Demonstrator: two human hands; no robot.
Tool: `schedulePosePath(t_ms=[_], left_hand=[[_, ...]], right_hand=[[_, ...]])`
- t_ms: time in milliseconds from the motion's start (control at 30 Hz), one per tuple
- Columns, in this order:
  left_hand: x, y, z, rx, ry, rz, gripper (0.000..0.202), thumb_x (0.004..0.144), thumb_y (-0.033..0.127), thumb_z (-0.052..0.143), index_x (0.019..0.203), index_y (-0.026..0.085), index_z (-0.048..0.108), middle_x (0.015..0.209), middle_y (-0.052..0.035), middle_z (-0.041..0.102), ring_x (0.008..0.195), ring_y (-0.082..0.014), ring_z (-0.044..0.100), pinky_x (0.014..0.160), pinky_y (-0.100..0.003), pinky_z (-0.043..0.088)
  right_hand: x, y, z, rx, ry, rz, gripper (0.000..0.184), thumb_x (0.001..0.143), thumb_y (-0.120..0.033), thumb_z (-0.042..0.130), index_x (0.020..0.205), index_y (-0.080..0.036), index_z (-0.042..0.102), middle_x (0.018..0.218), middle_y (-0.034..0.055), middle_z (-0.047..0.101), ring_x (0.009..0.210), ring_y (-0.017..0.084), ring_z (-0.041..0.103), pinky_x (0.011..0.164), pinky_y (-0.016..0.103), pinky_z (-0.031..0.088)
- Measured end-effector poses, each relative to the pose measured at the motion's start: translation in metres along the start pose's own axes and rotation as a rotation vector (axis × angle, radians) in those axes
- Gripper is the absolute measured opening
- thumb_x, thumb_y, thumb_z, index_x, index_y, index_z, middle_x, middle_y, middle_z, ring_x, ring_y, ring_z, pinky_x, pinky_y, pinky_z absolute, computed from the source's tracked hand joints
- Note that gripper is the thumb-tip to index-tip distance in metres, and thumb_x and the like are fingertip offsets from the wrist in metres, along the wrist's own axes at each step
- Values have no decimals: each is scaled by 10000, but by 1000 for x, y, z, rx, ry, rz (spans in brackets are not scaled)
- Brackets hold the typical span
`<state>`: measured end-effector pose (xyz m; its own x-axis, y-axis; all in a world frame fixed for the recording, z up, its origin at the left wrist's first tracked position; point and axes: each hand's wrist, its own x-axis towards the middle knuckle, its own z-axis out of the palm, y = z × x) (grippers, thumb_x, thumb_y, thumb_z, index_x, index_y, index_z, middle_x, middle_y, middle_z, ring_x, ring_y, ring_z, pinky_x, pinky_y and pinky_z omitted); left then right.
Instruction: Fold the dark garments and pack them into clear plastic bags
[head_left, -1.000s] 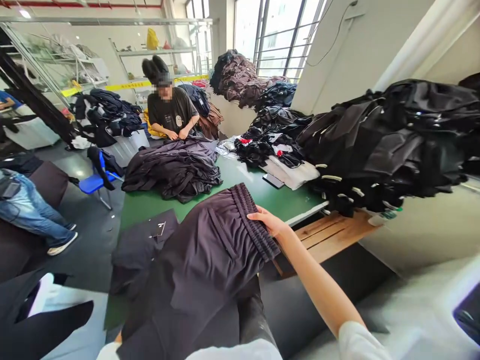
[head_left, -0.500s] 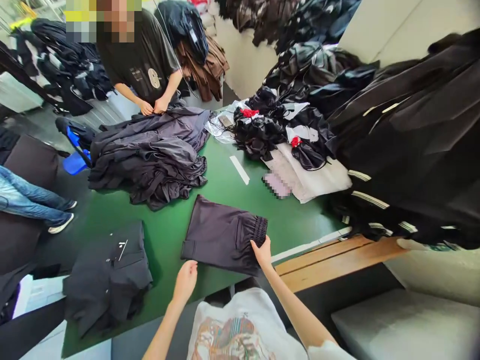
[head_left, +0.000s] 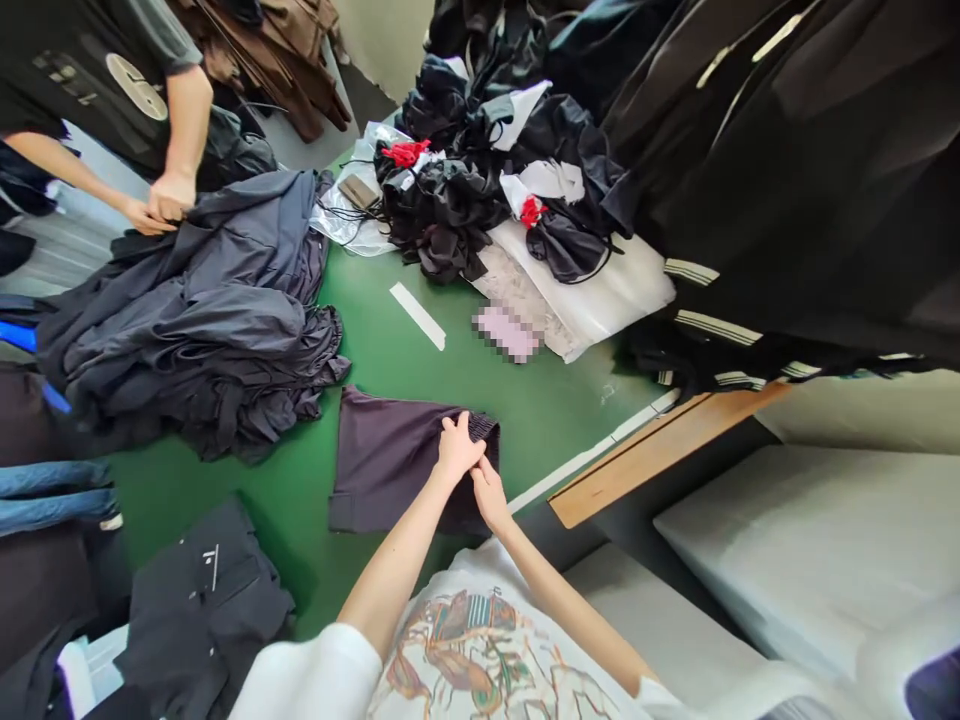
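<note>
Dark folded trousers point(head_left: 397, 450) with a gathered elastic waistband lie on the green table point(head_left: 375, 330), close to my body. My left hand point(head_left: 459, 450) rests on the trousers beside the waistband, fingers spread over the cloth. Right by it, my right hand point(head_left: 490, 495) is closed on the waistband edge, its fingertips partly hidden. The two hands touch or nearly touch.
A folded dark garment stack point(head_left: 202, 600) lies at the lower left. A heap of dark clothing point(head_left: 202, 310) sits before a co-worker, whose hands point(head_left: 169, 205) are on it. Black bundles point(head_left: 450, 200) with red ties lie at the back. Dark striped garments point(head_left: 750, 220) hang at the right.
My left hand has moved right from the hem end onto the cloth by the waistband, beside my right hand. The camera view has shifted right and down.
</note>
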<state>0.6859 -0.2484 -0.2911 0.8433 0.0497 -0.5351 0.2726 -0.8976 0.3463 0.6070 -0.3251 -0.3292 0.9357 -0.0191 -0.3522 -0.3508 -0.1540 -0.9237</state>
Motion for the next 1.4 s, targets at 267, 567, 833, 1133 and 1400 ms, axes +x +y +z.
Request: schedulePosePath(t_ms=[267,567,833,1133,1400], left_hand=[[29,-2,-26,0,-196,1,510,831,396,503,1302,204,462,1222,-152,500,1135,-235,549,962,-299,397],[30,-5,-8,34,17,-93,400,781,333,570,1163,223,525,1078,-125,547,978,-240,619,861,-305,457],[36,-4,-32,369,-155,90,358,767,179,527,1123,163,560,1083,-150,605,1010,-263,611,870,-323,465],[34,-3,-87,484,-387,144,461,628,140,615,1085,191,583,1033,-96,673,954,-262,633,806,-312,489],[30,-8,-79,407,-349,97,481,679,239,631,1143,166,527,1084,-103,658,985,-242,626,833,-290,477]], right_hand=[[41,-4,3,82,153,197,503,779,-246,401,1270,-165,331,1133,132,566,1007,217,565,936,389,426],[29,-7,-4,109,-36,25,411,742,-145,372,1144,-209,424,1051,74,630,1012,194,569,946,376,414],[99,-21,-31,-355,-173,-124,360,706,-92,490,1032,-180,612,1076,102,641,1005,237,568,919,393,424],[133,-33,-28,-242,-603,-112,349,628,-15,465,875,-167,660,874,21,693,805,159,605,744,262,459],[121,-23,-24,-48,-562,13,330,638,-61,483,928,-155,608,921,20,667,833,147,584,799,288,456]])
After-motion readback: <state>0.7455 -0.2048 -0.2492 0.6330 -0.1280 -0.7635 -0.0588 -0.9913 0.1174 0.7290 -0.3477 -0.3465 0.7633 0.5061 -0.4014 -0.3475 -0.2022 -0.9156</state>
